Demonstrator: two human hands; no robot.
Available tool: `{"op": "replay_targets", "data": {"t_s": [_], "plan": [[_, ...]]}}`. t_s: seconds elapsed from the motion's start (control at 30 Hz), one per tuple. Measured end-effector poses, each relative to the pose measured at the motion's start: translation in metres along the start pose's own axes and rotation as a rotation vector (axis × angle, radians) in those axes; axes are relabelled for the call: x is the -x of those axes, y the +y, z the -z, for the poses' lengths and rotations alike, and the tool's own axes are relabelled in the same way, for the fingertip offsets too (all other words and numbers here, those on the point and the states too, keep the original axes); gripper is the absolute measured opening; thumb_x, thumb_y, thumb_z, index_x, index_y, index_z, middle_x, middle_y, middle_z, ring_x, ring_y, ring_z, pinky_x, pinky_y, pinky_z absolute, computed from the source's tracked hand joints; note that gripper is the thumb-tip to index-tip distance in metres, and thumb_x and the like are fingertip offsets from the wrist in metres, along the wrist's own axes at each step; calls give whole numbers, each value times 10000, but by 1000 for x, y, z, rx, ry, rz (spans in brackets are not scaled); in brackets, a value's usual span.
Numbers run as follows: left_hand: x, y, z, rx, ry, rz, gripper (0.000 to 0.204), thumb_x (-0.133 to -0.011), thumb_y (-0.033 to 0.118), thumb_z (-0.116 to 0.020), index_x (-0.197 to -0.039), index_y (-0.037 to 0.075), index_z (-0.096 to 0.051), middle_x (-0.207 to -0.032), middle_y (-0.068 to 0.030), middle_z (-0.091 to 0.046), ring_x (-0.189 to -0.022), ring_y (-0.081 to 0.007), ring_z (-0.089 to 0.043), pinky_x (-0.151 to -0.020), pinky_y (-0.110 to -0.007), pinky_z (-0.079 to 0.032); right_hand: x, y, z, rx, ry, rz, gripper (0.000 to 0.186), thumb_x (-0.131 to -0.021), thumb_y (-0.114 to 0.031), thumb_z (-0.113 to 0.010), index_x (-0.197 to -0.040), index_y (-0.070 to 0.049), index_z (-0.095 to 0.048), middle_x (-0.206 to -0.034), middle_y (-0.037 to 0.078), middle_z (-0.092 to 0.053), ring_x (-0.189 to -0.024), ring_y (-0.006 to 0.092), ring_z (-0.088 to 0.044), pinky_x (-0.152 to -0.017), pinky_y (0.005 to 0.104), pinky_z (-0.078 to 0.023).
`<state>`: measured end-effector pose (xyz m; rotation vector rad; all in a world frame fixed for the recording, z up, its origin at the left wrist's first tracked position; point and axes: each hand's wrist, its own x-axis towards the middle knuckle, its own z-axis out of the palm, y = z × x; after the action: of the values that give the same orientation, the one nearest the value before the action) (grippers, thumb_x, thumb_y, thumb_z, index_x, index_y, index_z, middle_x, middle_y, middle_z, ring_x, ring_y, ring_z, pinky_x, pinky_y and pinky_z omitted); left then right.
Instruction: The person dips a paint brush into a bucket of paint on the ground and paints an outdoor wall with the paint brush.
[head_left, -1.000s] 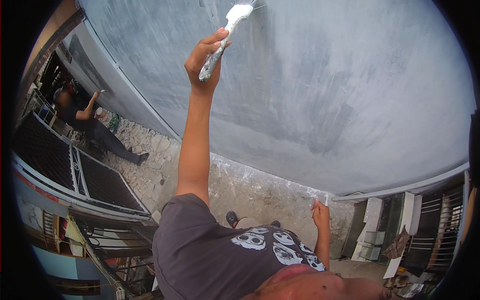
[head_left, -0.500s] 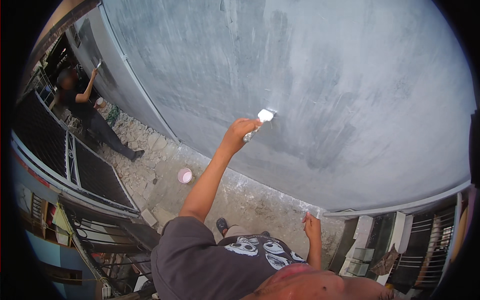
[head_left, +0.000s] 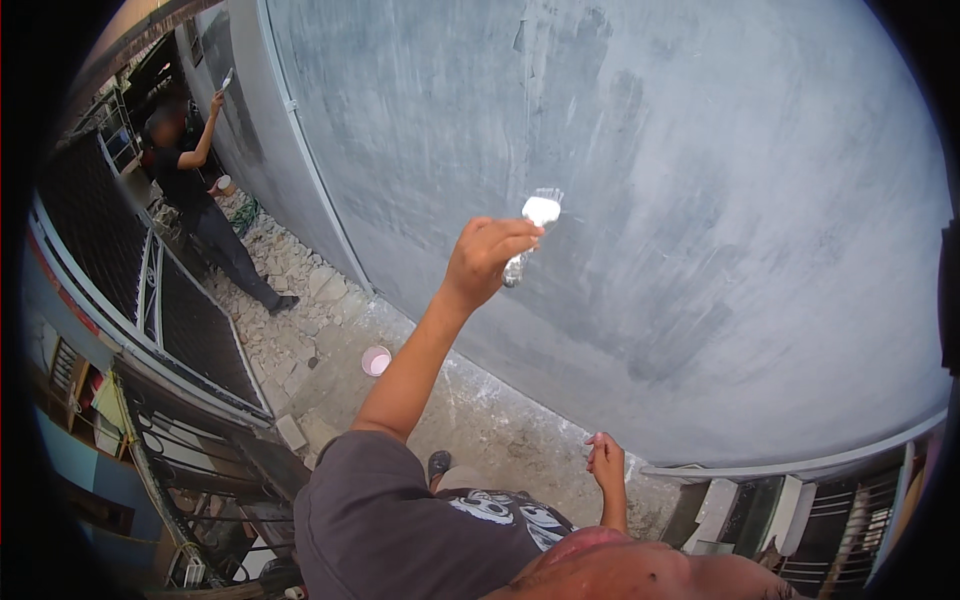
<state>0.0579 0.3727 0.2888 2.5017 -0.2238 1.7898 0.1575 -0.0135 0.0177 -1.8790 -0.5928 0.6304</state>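
Note:
My left hand (head_left: pixel 487 255) is closed on a paintbrush (head_left: pixel 540 210) with a white ferrule and paint-spattered handle. Its bristles are at the face of the large grey, streakily coated wall (head_left: pixel 750 200); whether they touch is unclear. My right hand (head_left: pixel 606 455) hangs low near the wall's foot, fingers curled; whatever they hold, if anything, cannot be made out. A pale pink bucket (head_left: pixel 375 361) stands on the concrete ground to the left of my left forearm, near the wall's base.
Left, a co-worker (head_left: pixel 190 185) in dark clothes holds a brush (head_left: pixel 227 80) and a small container (head_left: pixel 225 185) beside rubble (head_left: pixel 300 290). A dark mesh gate (head_left: pixel 185 325) stands at the left. Stacked boards and metal bars (head_left: pixel 760 515) are at the lower right.
My left hand swept down and right from high on the wall, then rose slightly. The pink bucket came into view. The co-worker's brush arm rose.

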Motion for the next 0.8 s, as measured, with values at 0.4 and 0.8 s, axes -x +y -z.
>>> {"op": "replay_targets", "data": {"t_s": [0.4, 0.8], "plan": [[250, 73, 12, 352, -495, 437, 269, -819, 22, -653, -1036, 171, -707, -1150, 43, -695, -1081, -208, -665, -888, -381, -441, -32, -142, -153, -676, -455, -409, 515, -1075, -534, -484, -1305, -84, -584, -1104, 51, -659, -1018, 170, -651, -854, 314, -515], [288, -37, 104, 191, -424, 487, 506, -861, 104, -740, -1356, 154, -649, -1382, -65, -602, -1145, -220, -637, -933, -411, -439, -60, -176, -283, 44, -226, -51, 311, -1007, -108, -607, -1293, -37, -507, -989, 131, -683, -857, 243, -693, -768, 373, -565]]}}
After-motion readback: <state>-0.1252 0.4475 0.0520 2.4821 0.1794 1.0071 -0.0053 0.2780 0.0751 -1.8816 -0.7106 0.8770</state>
